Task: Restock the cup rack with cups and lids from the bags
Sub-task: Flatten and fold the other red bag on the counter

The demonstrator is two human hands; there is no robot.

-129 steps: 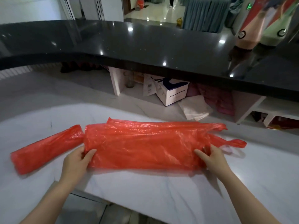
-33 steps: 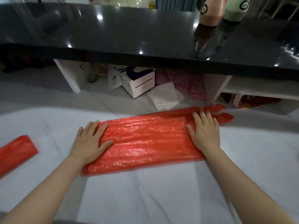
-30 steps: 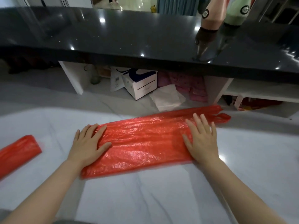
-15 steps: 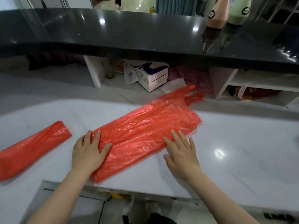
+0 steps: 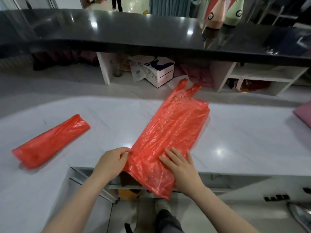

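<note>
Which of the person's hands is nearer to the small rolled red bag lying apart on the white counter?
Left. The left hand pinches the big red bag's left edge, closer to the rolled red bag. The right hand lies flat on the big bag, farther away.

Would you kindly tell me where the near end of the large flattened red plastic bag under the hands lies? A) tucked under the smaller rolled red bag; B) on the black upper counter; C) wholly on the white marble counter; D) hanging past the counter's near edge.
D: the large flattened red plastic bag has its near end overhanging the white marble counter edge, left hand pinching it, right hand flat on it.
</note>
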